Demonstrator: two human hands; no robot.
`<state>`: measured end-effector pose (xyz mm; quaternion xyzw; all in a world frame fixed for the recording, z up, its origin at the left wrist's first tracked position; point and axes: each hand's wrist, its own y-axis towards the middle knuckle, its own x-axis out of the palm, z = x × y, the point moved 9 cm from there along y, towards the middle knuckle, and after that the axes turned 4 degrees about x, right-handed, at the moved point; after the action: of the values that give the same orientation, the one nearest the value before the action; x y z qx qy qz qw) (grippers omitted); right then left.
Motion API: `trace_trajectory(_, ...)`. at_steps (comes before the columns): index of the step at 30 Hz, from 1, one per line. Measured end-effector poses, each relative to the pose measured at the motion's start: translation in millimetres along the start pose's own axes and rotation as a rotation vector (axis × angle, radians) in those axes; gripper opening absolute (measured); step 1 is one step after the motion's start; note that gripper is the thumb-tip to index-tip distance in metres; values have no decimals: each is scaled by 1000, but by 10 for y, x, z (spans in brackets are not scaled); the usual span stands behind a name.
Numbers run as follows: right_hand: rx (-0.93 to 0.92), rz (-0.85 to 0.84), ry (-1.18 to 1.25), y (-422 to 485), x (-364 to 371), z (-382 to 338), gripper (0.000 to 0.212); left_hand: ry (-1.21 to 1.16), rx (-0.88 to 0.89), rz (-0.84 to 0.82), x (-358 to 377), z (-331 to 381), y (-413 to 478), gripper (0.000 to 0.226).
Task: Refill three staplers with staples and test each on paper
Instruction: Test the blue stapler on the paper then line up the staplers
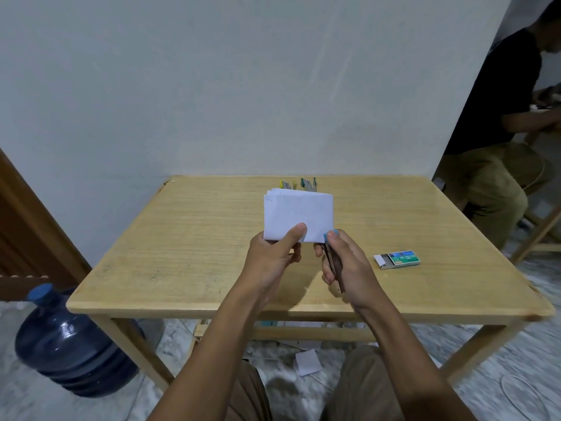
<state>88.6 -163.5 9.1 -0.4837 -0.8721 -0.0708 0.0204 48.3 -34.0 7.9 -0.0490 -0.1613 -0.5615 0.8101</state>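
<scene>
My left hand [274, 253] pinches the lower left corner of a folded white paper [299, 212], holding it up above the wooden table [182, 232]. In my right hand [346, 262] is a small stapler with a light blue tip [331, 253], its nose touching the paper's lower right corner. Two more staplers, one with yellow ends [287, 185] and one with teal ends [308, 183], lie at the table's far edge behind the paper. A green staple box [399, 259] with its tray slid partly out lies to the right of my right hand.
A large blue water jug [65, 341] stands on the floor left of the table. Scraps of paper [307, 361] lie on the floor under it. A person in a black shirt [501, 123] sits at the right. A white wall rises behind the table.
</scene>
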Motion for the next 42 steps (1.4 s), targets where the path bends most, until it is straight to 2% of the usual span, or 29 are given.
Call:
trace_trajectory(4, -46, 17, -24, -10, -5, -51, 30, -18, -4, -2, 14, 10, -6, 17)
trace_trajectory(11, -68, 32, 34, -7, -4, -83, 27, -39, -15, 15, 24, -1, 3, 12)
trace_trajectory(20, -94, 73, 5, -7, -38, -108, 23, -42, -11, -13, 50, -6, 12, 20)
trace_trajectory(24, -26, 44, 1, -3, -26, -88, 24, -53, -39, -24, 37, -21, 26, 28)
trace_trajectory(27, 92, 12, 25, -8, -30, -35, 29, -36, -53, -14, 12, -30, 55, 23)
trace_trajectory(35, 111, 290, -57, -101, -673, -123, 34, -13, -174, 134, -95, -178, 334, 8)
trace_trajectory(38, 141, 321, -162, -93, -920, -140, 37, 135, -200, 124, 42, -293, 515, 6)
trace_trajectory(42, 149, 394, -291, -64, -1264, -172, 49, 352, -198, 130, 343, -477, 857, 15)
